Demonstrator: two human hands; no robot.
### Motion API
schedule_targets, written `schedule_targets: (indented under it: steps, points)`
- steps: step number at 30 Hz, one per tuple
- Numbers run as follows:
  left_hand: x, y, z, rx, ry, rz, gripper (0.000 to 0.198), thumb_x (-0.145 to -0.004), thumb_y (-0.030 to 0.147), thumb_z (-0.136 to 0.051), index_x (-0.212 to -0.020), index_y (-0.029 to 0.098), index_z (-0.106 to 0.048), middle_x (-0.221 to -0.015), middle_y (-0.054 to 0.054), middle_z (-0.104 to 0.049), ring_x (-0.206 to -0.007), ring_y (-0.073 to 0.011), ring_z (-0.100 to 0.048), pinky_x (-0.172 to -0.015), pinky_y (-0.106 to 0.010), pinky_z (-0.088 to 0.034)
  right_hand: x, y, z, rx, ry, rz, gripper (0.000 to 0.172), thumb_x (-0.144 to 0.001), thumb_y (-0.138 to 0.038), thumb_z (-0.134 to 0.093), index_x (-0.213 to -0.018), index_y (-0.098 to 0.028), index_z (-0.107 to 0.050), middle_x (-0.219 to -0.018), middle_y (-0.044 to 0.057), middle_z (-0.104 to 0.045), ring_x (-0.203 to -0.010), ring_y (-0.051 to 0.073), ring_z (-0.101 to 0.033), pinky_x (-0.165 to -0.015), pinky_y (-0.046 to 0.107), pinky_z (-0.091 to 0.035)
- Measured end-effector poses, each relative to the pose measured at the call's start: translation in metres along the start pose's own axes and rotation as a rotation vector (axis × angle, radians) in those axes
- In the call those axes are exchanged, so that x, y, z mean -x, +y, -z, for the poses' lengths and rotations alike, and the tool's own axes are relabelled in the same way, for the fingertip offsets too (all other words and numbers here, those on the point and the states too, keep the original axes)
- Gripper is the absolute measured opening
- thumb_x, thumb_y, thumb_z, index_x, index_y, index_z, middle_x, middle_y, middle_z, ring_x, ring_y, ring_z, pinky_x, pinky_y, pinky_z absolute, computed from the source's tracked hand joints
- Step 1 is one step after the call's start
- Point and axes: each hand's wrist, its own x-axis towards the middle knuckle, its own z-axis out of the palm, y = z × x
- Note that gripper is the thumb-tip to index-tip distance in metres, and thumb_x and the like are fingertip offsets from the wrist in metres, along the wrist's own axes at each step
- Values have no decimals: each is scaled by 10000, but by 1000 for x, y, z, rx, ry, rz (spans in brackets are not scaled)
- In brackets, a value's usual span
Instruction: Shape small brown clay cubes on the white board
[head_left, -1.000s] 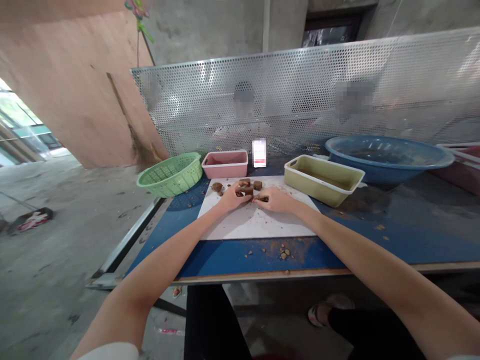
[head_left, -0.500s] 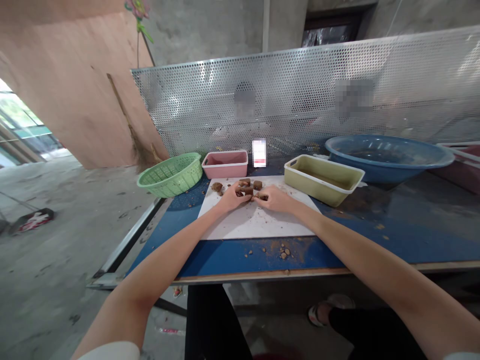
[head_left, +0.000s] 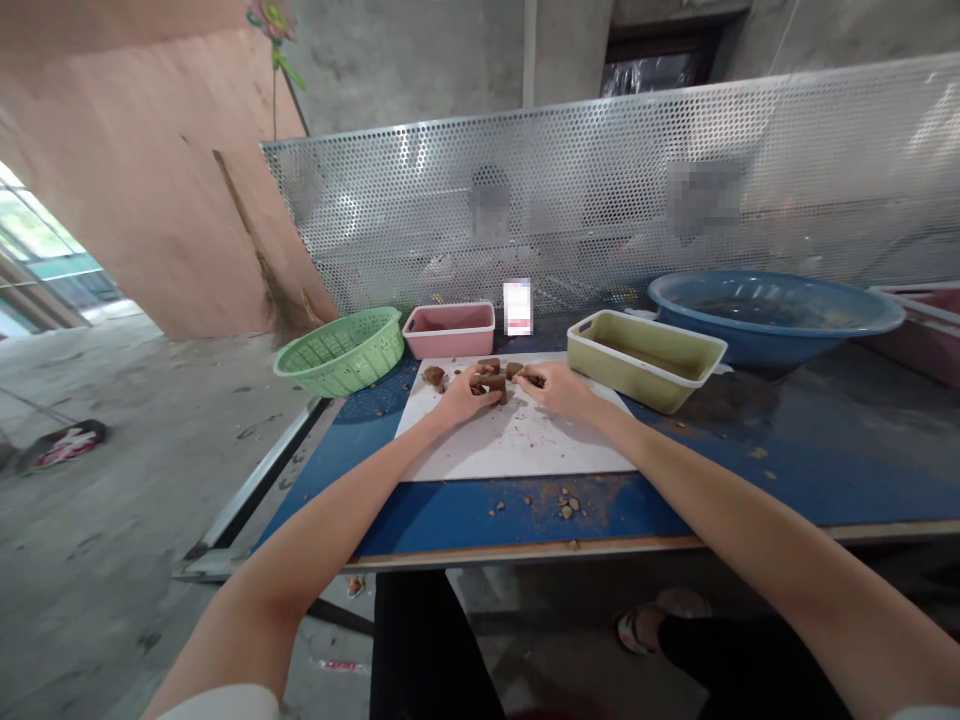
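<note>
Both my hands rest on a white board (head_left: pixel 517 445) lying on the blue table (head_left: pixel 787 470). My left hand (head_left: pixel 465 393) has its fingers curled over a small brown block (head_left: pixel 496 385) among several brown blocks at the board's far edge. My right hand (head_left: pixel 555 386) pinches another brown piece (head_left: pixel 531 377) just to the right of them. A separate brown lump (head_left: pixel 433 375) lies at the board's far left. Crumbs are scattered over the board.
Behind the board stand a green basket (head_left: pixel 341 348), a pink tub (head_left: pixel 450 330), a small white card (head_left: pixel 517 306), a yellow-green tub (head_left: pixel 645 357) and a big blue basin (head_left: pixel 772 312). A perforated metal screen (head_left: pixel 600 190) closes the back. Brown crumbs (head_left: pixel 566 503) lie near the front edge.
My right hand has moved a little away from me and up toward the far blocks, still pinching a brown piece. My left hand has stayed in place.
</note>
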Motion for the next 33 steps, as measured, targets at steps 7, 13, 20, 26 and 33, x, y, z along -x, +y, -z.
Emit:
schedule_targets:
  steps: [7,13,20,26,33]
  points:
    - [2,-7,1,50,-13,-21,774,-750,391,-938,-1394,175,-567,-1147,-140,-774,-926,-219,-728,-846,-368,-556,-2,6,3,50,25,-45,349,-1071,-408,-520,-802,-222,-643,-771,80,-731,-655,216,-568,-633,382,-356]
    - [1,-9,0,73,-46,-27,755,-760,394,-928,-1369,182,-535,-1052,-91,-771,-857,-187,-710,-816,-337,-532,-2,2,2,62,12,-38,347,-1072,-399,-508,-815,-219,-657,-797,92,-741,-665,217,-575,-643,385,-365]
    - [2,-4,-1,148,-43,-1,750,-799,444,-895,-1392,207,-502,-1088,-114,-787,-929,-219,-744,-821,-332,-541,-8,4,32,230,201,-18,385,-1107,-439,-438,-1060,-205,-739,-949,145,-767,-850,286,-640,-867,438,-447]
    - [7,8,3,302,42,155,737,-757,467,-936,-1341,201,-573,-1009,-88,-789,-895,-199,-724,-812,-336,-537,-9,45,92,630,385,-294,700,-1039,-704,-424,-1212,-104,-741,-1326,286,-622,-1282,467,-552,-1119,675,-346]
    - [9,21,4,607,29,226,730,-652,481,-1014,-1241,208,-679,-1036,-60,-758,-947,-171,-709,-825,-293,-520,-6,90,106,591,-124,-699,744,-908,-878,-532,-652,-192,-664,-856,236,-680,-1110,506,-648,-1118,792,-298]
